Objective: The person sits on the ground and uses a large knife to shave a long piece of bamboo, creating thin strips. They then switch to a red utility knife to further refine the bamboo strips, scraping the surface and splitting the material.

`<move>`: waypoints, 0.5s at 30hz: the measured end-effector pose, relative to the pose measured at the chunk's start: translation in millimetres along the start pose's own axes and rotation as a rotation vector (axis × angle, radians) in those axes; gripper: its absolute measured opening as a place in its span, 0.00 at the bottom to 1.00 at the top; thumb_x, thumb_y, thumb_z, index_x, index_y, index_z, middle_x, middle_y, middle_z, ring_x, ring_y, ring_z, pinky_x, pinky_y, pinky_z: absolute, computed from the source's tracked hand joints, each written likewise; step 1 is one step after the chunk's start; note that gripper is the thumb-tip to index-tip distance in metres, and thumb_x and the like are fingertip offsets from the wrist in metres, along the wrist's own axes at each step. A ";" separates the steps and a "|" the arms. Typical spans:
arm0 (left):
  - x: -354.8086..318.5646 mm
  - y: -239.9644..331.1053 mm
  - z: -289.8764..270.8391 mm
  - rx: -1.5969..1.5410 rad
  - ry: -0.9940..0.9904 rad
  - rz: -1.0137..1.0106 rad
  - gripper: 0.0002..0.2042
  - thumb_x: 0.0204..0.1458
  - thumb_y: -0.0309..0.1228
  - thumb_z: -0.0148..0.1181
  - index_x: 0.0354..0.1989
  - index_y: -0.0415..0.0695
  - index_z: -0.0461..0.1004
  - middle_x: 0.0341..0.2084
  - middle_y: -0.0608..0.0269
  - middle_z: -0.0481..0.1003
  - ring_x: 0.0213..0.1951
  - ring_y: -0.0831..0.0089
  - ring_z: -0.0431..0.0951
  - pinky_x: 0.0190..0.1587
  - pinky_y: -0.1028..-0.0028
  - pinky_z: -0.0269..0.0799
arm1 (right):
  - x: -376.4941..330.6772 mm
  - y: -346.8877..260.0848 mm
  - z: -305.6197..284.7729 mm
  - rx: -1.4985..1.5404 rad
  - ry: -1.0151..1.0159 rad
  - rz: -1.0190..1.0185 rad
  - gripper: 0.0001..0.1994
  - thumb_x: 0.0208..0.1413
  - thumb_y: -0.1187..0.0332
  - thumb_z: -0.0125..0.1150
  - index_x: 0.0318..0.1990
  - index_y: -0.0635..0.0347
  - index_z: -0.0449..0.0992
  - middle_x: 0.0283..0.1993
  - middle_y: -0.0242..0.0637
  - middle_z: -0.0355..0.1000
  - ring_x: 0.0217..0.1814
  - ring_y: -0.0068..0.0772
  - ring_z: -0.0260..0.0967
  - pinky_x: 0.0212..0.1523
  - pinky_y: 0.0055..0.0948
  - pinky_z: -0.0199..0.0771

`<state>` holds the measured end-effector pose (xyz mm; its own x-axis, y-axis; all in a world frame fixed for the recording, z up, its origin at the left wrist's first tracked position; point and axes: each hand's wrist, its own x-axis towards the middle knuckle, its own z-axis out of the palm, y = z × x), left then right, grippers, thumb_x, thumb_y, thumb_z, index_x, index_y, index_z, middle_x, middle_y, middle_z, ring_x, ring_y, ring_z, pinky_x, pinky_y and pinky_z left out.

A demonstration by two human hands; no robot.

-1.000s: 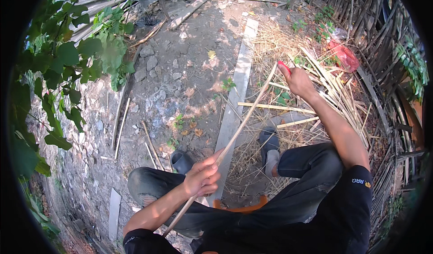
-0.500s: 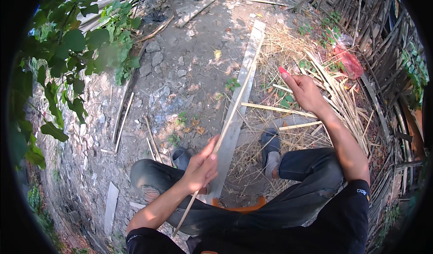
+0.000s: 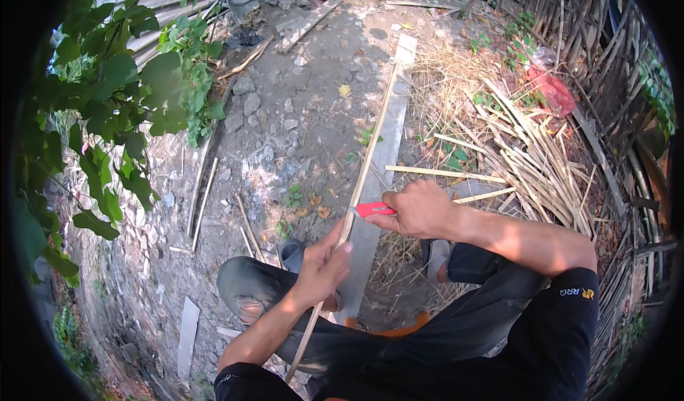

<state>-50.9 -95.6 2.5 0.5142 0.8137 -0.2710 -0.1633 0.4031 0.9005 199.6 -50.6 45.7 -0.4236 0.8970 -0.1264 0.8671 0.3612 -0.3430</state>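
Note:
A long, thin bamboo strip (image 3: 372, 149) slants from near my lap up and away to the right. My left hand (image 3: 322, 267) is closed around its lower part, fingers and thumb wrapped on it. In my right hand (image 3: 426, 212) is a red utility knife (image 3: 372, 209), gripped with the thumb pressed along it. The knife's tip meets the strip just beyond my left fingers; the blade itself is too small to make out well. Under the strip, a long grey plank (image 3: 388, 141) lies on the ground, running away from me between my feet.
Many cut strips (image 3: 527, 155) are heaped at the right among curly shavings (image 3: 445, 73). A red plastic bag (image 3: 552, 91) lies behind them, by a stick fence (image 3: 605, 52). Leafy branches (image 3: 107, 80) hang at the left. Loose sticks (image 3: 204, 205) and stones (image 3: 251, 105) lie on the dirt.
My right hand has swung inward and toward me, bringing the red utility knife from above the shavings onto the strip. My left hand keeps its hold, and the strip has tilted slightly leftward.

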 end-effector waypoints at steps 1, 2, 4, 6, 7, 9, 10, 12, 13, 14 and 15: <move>0.9 -1.0 -1.0 -0.008 0.016 -0.006 0.29 0.70 0.29 0.50 0.77 0.42 0.51 0.17 0.81 0.57 0.16 0.89 0.52 0.19 0.82 0.48 | 2.4 2.4 -0.6 -0.036 0.021 -0.005 0.33 0.65 0.38 0.51 0.30 0.63 0.83 0.23 0.56 0.75 0.30 0.60 0.78 0.36 0.53 0.78; -0.4 0.9 -3.1 0.016 -0.011 -0.009 0.29 0.69 0.28 0.50 0.77 0.42 0.51 0.17 0.81 0.57 0.16 0.89 0.52 0.19 0.82 0.48 | 5.4 5.8 -2.1 -0.073 0.043 -0.009 0.33 0.65 0.38 0.50 0.30 0.62 0.83 0.23 0.56 0.76 0.30 0.59 0.78 0.36 0.53 0.78; -2.8 17.0 -2.7 0.062 -0.060 -0.007 0.29 0.69 0.27 0.51 0.76 0.41 0.51 0.18 0.81 0.59 0.17 0.90 0.53 0.20 0.82 0.49 | 17.3 28.8 -18.0 0.020 0.170 0.191 0.33 0.65 0.37 0.50 0.30 0.62 0.83 0.22 0.54 0.75 0.29 0.58 0.78 0.34 0.52 0.78; -17.7 -0.2 -14.3 0.144 -0.095 0.020 0.28 0.69 0.26 0.51 0.76 0.41 0.52 0.18 0.81 0.60 0.17 0.90 0.54 0.20 0.82 0.49 | 20.8 52.9 -16.8 0.039 0.281 0.264 0.33 0.65 0.37 0.49 0.30 0.61 0.83 0.21 0.52 0.75 0.27 0.57 0.78 0.33 0.52 0.78; -16.2 1.9 -12.3 0.182 -0.132 0.047 0.28 0.68 0.26 0.51 0.76 0.41 0.53 0.18 0.81 0.61 0.17 0.90 0.55 0.20 0.83 0.49 | 16.5 69.7 -17.5 -0.010 0.342 0.257 0.33 0.66 0.38 0.49 0.30 0.61 0.83 0.21 0.52 0.75 0.27 0.57 0.78 0.33 0.51 0.78; -13.9 6.1 -4.4 0.100 -0.129 -0.028 0.28 0.69 0.26 0.51 0.76 0.42 0.53 0.19 0.81 0.61 0.18 0.91 0.56 0.21 0.84 0.50 | 16.9 85.8 -28.1 -0.073 0.371 0.271 0.33 0.66 0.38 0.49 0.30 0.61 0.83 0.20 0.51 0.75 0.27 0.58 0.78 0.33 0.51 0.78; -13.5 5.2 -5.1 0.086 -0.112 -0.033 0.28 0.69 0.26 0.50 0.76 0.41 0.52 0.20 0.81 0.61 0.18 0.91 0.56 0.22 0.84 0.50 | 21.1 82.7 -33.3 -0.066 0.335 0.291 0.32 0.66 0.38 0.50 0.30 0.62 0.82 0.20 0.51 0.75 0.28 0.58 0.78 0.33 0.51 0.78; -13.2 11.6 -8.7 0.079 -0.122 -0.025 0.27 0.69 0.27 0.50 0.76 0.42 0.54 0.19 0.81 0.60 0.19 0.92 0.57 0.22 0.83 0.53 | 26.7 68.2 -42.6 -0.095 0.292 0.372 0.32 0.66 0.40 0.52 0.29 0.64 0.81 0.22 0.53 0.75 0.31 0.59 0.78 0.36 0.51 0.77; -17.1 11.3 -10.3 0.166 -0.135 -0.018 0.27 0.69 0.27 0.51 0.76 0.42 0.54 0.19 0.81 0.61 0.19 0.92 0.58 0.22 0.82 0.53 | 26.8 82.4 -43.3 -0.064 0.387 0.395 0.33 0.66 0.40 0.52 0.28 0.65 0.80 0.22 0.53 0.75 0.30 0.59 0.78 0.35 0.52 0.77; -24.5 7.2 -11.8 0.254 -0.145 -0.012 0.27 0.69 0.28 0.51 0.75 0.42 0.55 0.19 0.81 0.61 0.19 0.91 0.58 0.22 0.82 0.54 | 25.5 107.5 -47.8 -0.031 0.482 0.415 0.33 0.66 0.39 0.52 0.27 0.65 0.80 0.21 0.53 0.75 0.30 0.58 0.78 0.34 0.52 0.76; -35.6 3.0 -15.3 0.348 -0.139 -0.009 0.27 0.69 0.28 0.52 0.75 0.42 0.56 0.18 0.81 0.62 0.19 0.91 0.59 0.22 0.81 0.55 | 25.5 132.5 -58.9 -0.038 0.566 0.520 0.35 0.67 0.38 0.49 0.25 0.67 0.78 0.21 0.56 0.74 0.29 0.60 0.77 0.34 0.52 0.74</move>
<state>-82.6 -116.9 9.7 0.6277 0.7364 -0.2523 0.1254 0.2243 0.9664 319.2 35.1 51.9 0.2310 0.9437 0.2369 0.9308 -0.1434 -0.3362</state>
